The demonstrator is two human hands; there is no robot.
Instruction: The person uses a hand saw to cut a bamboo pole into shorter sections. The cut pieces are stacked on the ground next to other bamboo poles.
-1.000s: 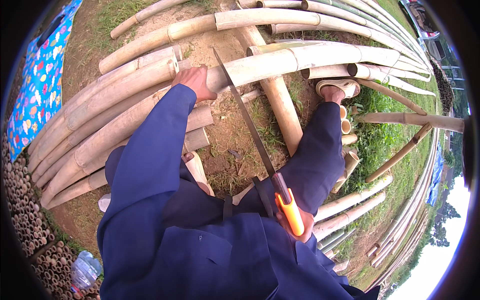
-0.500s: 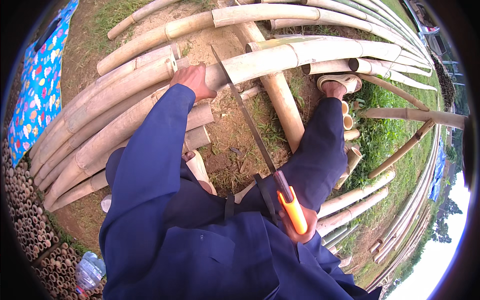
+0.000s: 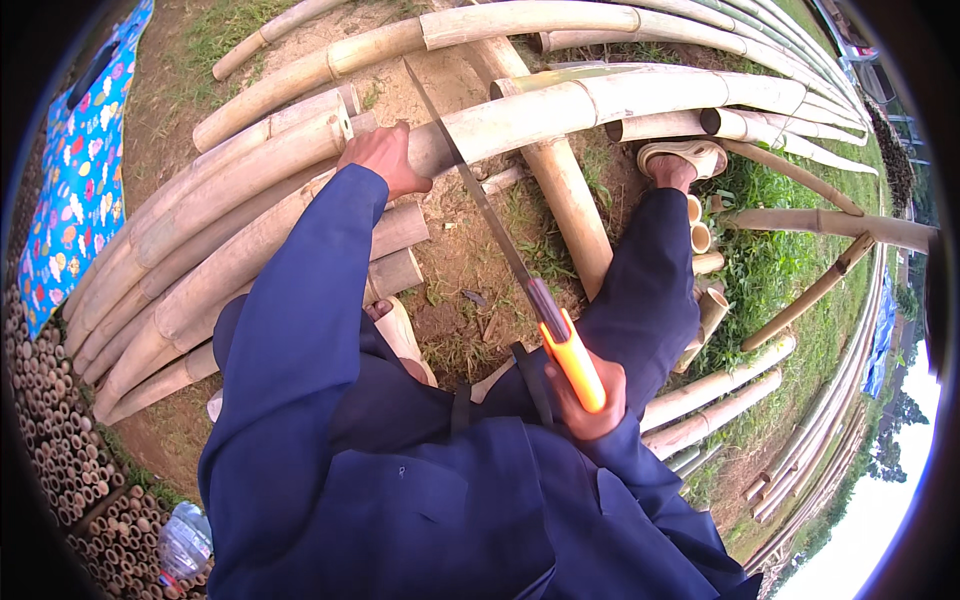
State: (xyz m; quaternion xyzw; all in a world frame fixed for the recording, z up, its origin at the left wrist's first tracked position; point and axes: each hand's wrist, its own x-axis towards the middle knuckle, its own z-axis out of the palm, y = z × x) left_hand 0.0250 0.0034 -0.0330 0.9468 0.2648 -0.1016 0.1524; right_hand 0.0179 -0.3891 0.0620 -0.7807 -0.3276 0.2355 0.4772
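Note:
My right hand (image 3: 597, 398) is wrapped round the orange handle of a hand saw (image 3: 490, 215). The saw's long blade slants up and to the left, crossing a thick pale bamboo pole (image 3: 560, 108) near that pole's left end. Just left of the blade, my left hand (image 3: 383, 160) grips the end of the same pole, its fingers curled over the top. A bamboo crosspiece (image 3: 568, 200) runs underneath the pole. Whether the blade has cut into the bamboo cannot be made out.
Several bamboo poles (image 3: 200, 240) lie stacked at left, and more reach away at upper right. Bamboo legs (image 3: 810, 295) and short cut pieces (image 3: 700, 237) are at right. A blue patterned cloth (image 3: 85, 165), a plastic bottle (image 3: 185, 540) and many bamboo rings (image 3: 60, 440) lie far left.
My right hand and the saw have moved forward and slightly left, pushing the blade tip farther past the pole. My left hand stays on the pole in nearly the same place.

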